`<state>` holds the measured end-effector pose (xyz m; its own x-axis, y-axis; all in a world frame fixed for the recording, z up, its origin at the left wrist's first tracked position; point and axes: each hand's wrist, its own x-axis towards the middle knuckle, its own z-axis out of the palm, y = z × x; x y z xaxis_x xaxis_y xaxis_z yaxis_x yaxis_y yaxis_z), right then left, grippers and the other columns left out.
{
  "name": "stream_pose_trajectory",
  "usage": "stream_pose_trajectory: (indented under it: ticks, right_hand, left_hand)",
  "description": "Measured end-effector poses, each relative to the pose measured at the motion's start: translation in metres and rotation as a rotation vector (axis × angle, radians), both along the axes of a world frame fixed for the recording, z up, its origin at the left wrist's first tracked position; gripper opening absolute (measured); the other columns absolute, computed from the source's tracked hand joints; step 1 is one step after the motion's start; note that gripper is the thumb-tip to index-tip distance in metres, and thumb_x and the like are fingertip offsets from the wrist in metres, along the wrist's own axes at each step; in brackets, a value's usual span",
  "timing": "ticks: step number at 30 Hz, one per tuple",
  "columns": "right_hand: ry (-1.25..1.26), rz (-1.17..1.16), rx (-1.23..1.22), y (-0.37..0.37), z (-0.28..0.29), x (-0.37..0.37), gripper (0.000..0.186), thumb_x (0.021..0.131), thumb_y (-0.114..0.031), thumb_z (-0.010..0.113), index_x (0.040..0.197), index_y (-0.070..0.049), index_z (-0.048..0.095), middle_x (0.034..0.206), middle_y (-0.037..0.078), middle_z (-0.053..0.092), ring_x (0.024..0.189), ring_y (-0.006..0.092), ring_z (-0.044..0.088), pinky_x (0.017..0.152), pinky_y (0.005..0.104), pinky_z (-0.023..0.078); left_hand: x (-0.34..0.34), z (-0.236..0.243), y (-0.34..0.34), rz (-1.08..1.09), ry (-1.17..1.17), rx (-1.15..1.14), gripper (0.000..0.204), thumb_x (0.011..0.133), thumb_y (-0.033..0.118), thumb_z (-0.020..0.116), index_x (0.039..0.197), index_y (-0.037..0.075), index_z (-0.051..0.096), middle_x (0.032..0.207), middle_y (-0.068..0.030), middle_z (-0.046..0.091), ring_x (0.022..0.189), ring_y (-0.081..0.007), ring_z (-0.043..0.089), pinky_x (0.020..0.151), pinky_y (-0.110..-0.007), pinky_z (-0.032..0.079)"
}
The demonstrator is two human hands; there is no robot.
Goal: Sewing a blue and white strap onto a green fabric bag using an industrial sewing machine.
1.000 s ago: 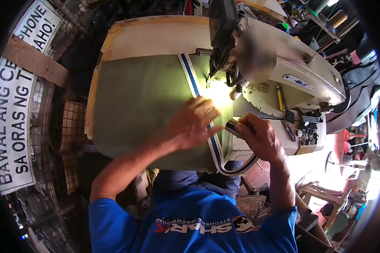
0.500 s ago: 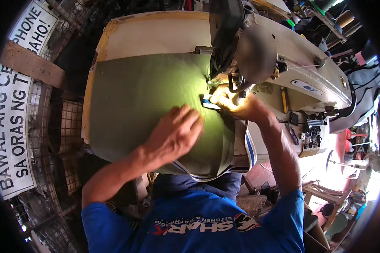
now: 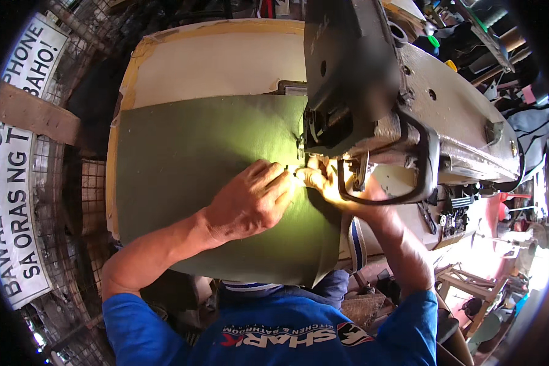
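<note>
My left hand rests on the olive-green sheet with curled fingers, their tips together at the bright spot beside the sewing machine's needle area; what they pinch, if anything, is too glared to make out. Under the machine head, just right of those fingertips, my right hand is closed on the end of a striped webbing strap, partly hidden by glare and a black metal loop. The strap, white with a dark blue stripe, hangs from beside my right wrist over the front edge and passes below the sheet.
The pale tabletop has taped edges. A wire-mesh partition with signboards and a wooden plank stands at the left. Tools and small metal parts lie right of the machine; shelves, red containers and a wooden stand are beyond.
My right hand took the strap end up under the machine head; the strap no longer lies across the sheet. My left hand slid to meet it. The machine head now looms larger in view.
</note>
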<state>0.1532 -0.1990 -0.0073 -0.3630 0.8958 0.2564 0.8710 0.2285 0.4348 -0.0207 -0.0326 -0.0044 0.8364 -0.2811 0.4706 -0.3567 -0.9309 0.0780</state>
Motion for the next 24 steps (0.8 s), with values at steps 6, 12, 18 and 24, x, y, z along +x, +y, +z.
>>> stream_pose_trajectory:
  ticks: [6,12,18,24]
  right_hand:
    - [0.622,-0.089,-0.047,-0.013,0.017,-0.006,0.031,0.085,-0.008,0.056,0.109,0.01,0.065,0.103,0.02,0.067,0.085,0.0234,0.068,0.075,0.0342,0.058]
    - [0.652,-0.089,-0.024,-0.006,0.014,-0.009,0.03,0.083,-0.008,0.059,0.108,0.008,0.065,0.101,0.019,0.066,0.083,0.0235,0.068,0.073,0.0344,0.057]
    - [0.655,-0.095,0.007,-0.005,0.011,-0.014,0.03,0.082,-0.007,0.061,0.108,0.007,0.066,0.099,0.018,0.066,0.082,0.0237,0.067,0.07,0.0346,0.056]
    - [0.663,-0.088,0.024,-0.005,0.008,-0.018,0.03,0.08,-0.006,0.064,0.107,0.006,0.066,0.097,0.017,0.065,0.08,0.0238,0.066,0.068,0.0348,0.055]
  left_hand:
    - [0.0,-0.001,-0.001,0.023,0.006,-0.062,0.018,0.068,0.009,0.063,0.082,-0.003,0.063,0.093,-0.0157,0.06,0.089,-0.0256,0.057,0.078,-0.037,0.051]
    - [-0.004,0.007,-0.002,0.077,0.117,-0.143,0.03,0.07,0.012,0.063,0.093,-0.006,0.065,0.096,-0.0158,0.06,0.091,-0.0267,0.056,0.08,-0.038,0.049]
    - [0.001,0.0,-0.002,0.084,0.038,-0.25,0.035,0.073,0.015,0.059,0.1,-0.006,0.064,0.089,-0.0135,0.056,0.087,-0.0283,0.056,0.079,-0.041,0.046]
    - [-0.003,0.002,-0.005,0.13,0.14,-0.509,0.033,0.073,0.015,0.061,0.099,-0.005,0.065,0.092,-0.0134,0.057,0.086,-0.0272,0.057,0.079,-0.041,0.047]
